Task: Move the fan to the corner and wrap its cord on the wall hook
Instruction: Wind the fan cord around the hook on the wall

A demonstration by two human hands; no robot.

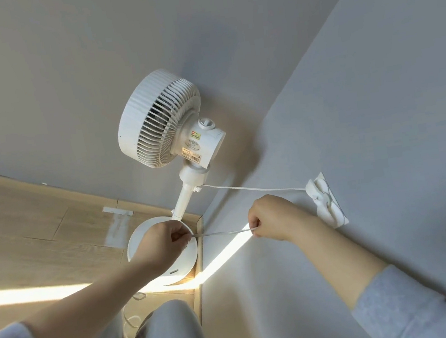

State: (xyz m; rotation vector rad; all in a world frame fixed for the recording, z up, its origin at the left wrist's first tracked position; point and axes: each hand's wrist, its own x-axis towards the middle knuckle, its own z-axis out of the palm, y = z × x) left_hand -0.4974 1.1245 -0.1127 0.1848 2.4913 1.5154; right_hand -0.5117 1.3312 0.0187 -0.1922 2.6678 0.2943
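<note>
Both hands pinch cord taut beside fan in corner
Left hand (166, 240) and right hand (270, 216) each closed on white cord (224, 233); pedestal fan (164, 122) upright, cord running to wall hook (323, 198)

The fan (170, 124) carries several stickers on the back of its motor housing: a red-and-yellow label, an oval label and a strip with a barcode (195, 157). Their print is too small to read; no other writing shows.
</note>
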